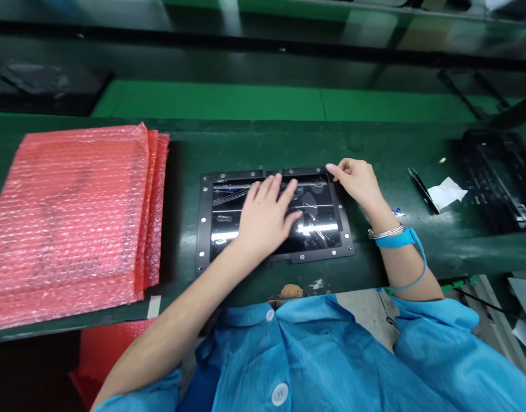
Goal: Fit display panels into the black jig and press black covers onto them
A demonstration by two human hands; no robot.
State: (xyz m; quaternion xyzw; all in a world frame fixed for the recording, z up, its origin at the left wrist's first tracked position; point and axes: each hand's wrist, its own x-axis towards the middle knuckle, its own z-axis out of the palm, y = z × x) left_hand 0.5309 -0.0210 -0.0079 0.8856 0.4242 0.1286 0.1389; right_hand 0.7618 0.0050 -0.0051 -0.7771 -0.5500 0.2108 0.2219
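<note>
A flat black frame with silver round dots along its border lies on the green bench. Inside it is a glossy dark screen panel with reflections and what looks like clear film on its surface. My left hand rests over the panel's middle, fingers spread. At the frame's upper right corner, my right hand is closed in a pinch, thumb and forefinger together. Whatever lies between those fingertips, if anything, is too small to make out. A blue strap and metal bangles circle the right wrist.
Red bubble-wrap pouches are stacked on the left. On the right lie black tweezers, a white paper scrap and black housings. A shelf edge runs across the back.
</note>
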